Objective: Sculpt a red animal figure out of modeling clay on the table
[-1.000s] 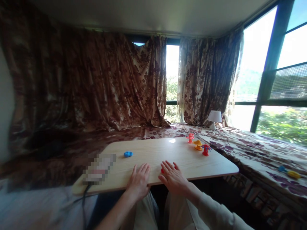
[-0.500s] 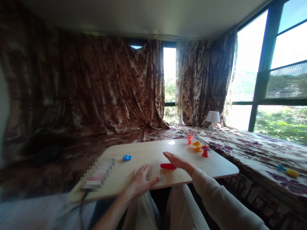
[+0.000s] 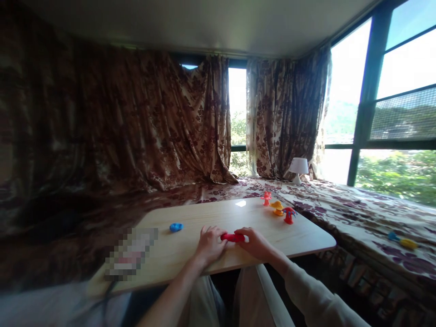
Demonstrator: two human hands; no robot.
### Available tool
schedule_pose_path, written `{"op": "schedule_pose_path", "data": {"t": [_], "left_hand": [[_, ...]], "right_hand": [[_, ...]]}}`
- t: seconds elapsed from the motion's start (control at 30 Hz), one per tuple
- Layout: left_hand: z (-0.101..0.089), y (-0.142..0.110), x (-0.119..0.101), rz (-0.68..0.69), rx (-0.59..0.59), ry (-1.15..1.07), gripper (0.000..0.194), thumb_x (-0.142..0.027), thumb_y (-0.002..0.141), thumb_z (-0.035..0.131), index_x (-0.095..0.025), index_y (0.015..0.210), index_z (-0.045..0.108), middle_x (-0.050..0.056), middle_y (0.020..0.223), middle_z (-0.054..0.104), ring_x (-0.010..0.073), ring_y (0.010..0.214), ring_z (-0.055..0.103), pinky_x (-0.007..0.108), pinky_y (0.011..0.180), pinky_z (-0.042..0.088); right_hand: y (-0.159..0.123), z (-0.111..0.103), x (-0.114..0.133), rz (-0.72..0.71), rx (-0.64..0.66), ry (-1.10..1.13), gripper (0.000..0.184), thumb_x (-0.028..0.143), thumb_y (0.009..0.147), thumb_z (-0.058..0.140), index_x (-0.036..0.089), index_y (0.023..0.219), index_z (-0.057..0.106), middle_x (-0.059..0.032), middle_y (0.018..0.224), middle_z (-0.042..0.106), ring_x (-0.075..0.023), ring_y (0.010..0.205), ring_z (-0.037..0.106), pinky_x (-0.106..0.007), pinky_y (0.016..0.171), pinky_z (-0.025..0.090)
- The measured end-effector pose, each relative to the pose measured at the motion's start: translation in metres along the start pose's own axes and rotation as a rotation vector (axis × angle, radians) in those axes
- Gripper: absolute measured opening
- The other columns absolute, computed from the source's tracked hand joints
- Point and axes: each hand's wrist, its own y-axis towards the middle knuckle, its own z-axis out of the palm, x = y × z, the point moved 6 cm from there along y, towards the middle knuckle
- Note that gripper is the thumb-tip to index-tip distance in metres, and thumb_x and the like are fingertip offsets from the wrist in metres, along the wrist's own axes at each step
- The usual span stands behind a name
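A short red roll [image 3: 233,237], which looks like modelling clay, lies level just above or on the table's near part; I cannot tell whether it touches the surface. My left hand [image 3: 210,243] closes on its left end between thumb and fingers. The other end is pinched in my right hand [image 3: 255,244], palm turned down. Left of my hands sits a blue lump [image 3: 176,227], apart from both. Toward the far right corner stand a small red figure [image 3: 266,198], a yellow piece [image 3: 277,208] and a red figure with blue strands [image 3: 289,215].
The pale wooden table [image 3: 190,211] has rounded corners. A blurred-out device [image 3: 131,254] with a cable rests at its left. Beyond it, a white lamp [image 3: 299,169] stands on the flowered cloth. A blue and yellow item [image 3: 405,242] lies on the cloth at right.
Both hands, flat and spread before, have come in to the red roll and gripped its two ends. The view has shifted slightly.
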Motion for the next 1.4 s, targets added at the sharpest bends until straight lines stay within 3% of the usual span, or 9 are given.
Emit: {"op": "schedule_pose_path", "data": {"t": [0.13, 0.23, 0.37, 0.53, 0.77, 0.87, 1.1, 1.23, 1.4], "left_hand": [[-0.026, -0.032, 0.019, 0.010, 0.014, 0.047, 0.018, -0.030, 0.075, 0.053, -0.027, 0.087, 0.066, -0.001, 0.093, 0.067, 0.0182, 0.098, 0.055, 0.038, 0.100, 0.026], [-0.032, -0.040, 0.025, -0.026, 0.091, 0.079, 0.025, -0.030, 0.075, 0.051, -0.026, 0.096, 0.065, 0.001, 0.105, 0.065, 0.0180, 0.102, 0.054, 0.032, 0.097, 0.033], [-0.016, -0.008, 0.007, -0.078, 0.139, 0.096, 0.041, -0.039, 0.084, 0.035, -0.019, 0.113, 0.057, 0.006, 0.122, 0.058, 0.0185, 0.116, 0.047, 0.030, 0.098, 0.033], [0.021, 0.028, -0.016, -0.169, 0.156, 0.172, 0.056, -0.043, 0.086, 0.024, -0.006, 0.115, 0.054, 0.019, 0.126, 0.052, 0.0290, 0.122, 0.042, 0.046, 0.101, 0.028], [0.032, -0.030, -0.039, -0.018, 0.177, 0.218, 0.064, -0.047, 0.087, 0.015, -0.008, 0.133, 0.037, 0.013, 0.141, 0.035, 0.0231, 0.133, 0.024, 0.044, 0.109, 0.011], [0.032, -0.029, -0.037, 0.007, 0.197, 0.236, 0.063, -0.047, 0.087, 0.014, -0.009, 0.135, 0.032, 0.011, 0.143, 0.032, 0.0213, 0.134, 0.022, 0.043, 0.110, 0.010], [0.031, 0.023, -0.008, -0.120, 0.146, 0.272, 0.060, -0.046, 0.087, 0.022, -0.004, 0.121, 0.049, 0.021, 0.130, 0.048, 0.0322, 0.124, 0.038, 0.058, 0.099, 0.023], [0.025, 0.003, -0.022, 0.006, 0.041, 0.272, 0.046, -0.042, 0.089, 0.026, -0.015, 0.112, 0.056, 0.011, 0.130, 0.051, 0.0233, 0.125, 0.037, 0.044, 0.105, 0.020], [0.003, 0.001, -0.019, 0.018, -0.015, 0.261, 0.045, -0.037, 0.092, 0.022, -0.018, 0.081, 0.062, 0.008, 0.092, 0.066, 0.0191, 0.094, 0.059, 0.030, 0.082, 0.042]], "right_hand": [[-0.007, 0.015, 0.029, -0.175, 0.071, 0.083, 0.031, 0.018, 0.075, 0.055, 0.021, 0.105, 0.065, -0.0041, 0.099, 0.069, -0.0206, 0.095, 0.058, -0.029, 0.085, 0.043], [-0.006, 0.016, 0.025, -0.131, 0.003, 0.095, 0.034, 0.016, 0.078, 0.049, 0.021, 0.109, 0.062, -0.0055, 0.109, 0.065, -0.0199, 0.103, 0.055, -0.031, 0.091, 0.041], [0.001, 0.005, -0.012, 0.123, -0.189, 0.004, 0.038, 0.013, 0.080, 0.039, 0.021, 0.111, 0.060, -0.0046, 0.114, 0.062, -0.0190, 0.107, 0.053, -0.033, 0.094, 0.039], [0.003, 0.003, -0.045, 0.273, -0.227, -0.058, 0.040, 0.013, 0.079, 0.037, 0.019, 0.112, 0.060, -0.0071, 0.112, 0.063, -0.0227, 0.105, 0.054, -0.036, 0.091, 0.040], [-0.001, 0.012, -0.044, 0.324, -0.195, -0.091, 0.037, 0.020, 0.082, 0.038, 0.018, 0.113, 0.058, -0.0062, 0.113, 0.062, -0.0222, 0.105, 0.052, -0.032, 0.091, 0.037], [-0.002, 0.013, -0.041, 0.326, -0.175, -0.108, 0.036, 0.021, 0.083, 0.038, 0.018, 0.112, 0.058, -0.0064, 0.111, 0.062, -0.0219, 0.104, 0.052, -0.032, 0.091, 0.035], [0.000, 0.011, -0.044, 0.334, -0.160, -0.152, 0.033, 0.020, 0.083, 0.040, 0.018, 0.108, 0.061, -0.0063, 0.108, 0.063, -0.0202, 0.101, 0.053, -0.029, 0.087, 0.036], [0.001, 0.012, -0.045, 0.330, -0.158, -0.146, 0.032, 0.020, 0.083, 0.042, 0.018, 0.108, 0.061, -0.0062, 0.107, 0.064, -0.0198, 0.100, 0.053, -0.027, 0.087, 0.035], [0.000, 0.012, -0.039, 0.297, -0.147, -0.140, 0.030, 0.020, 0.082, 0.044, 0.021, 0.105, 0.063, -0.0049, 0.107, 0.063, -0.0198, 0.101, 0.052, -0.027, 0.087, 0.034]]}}
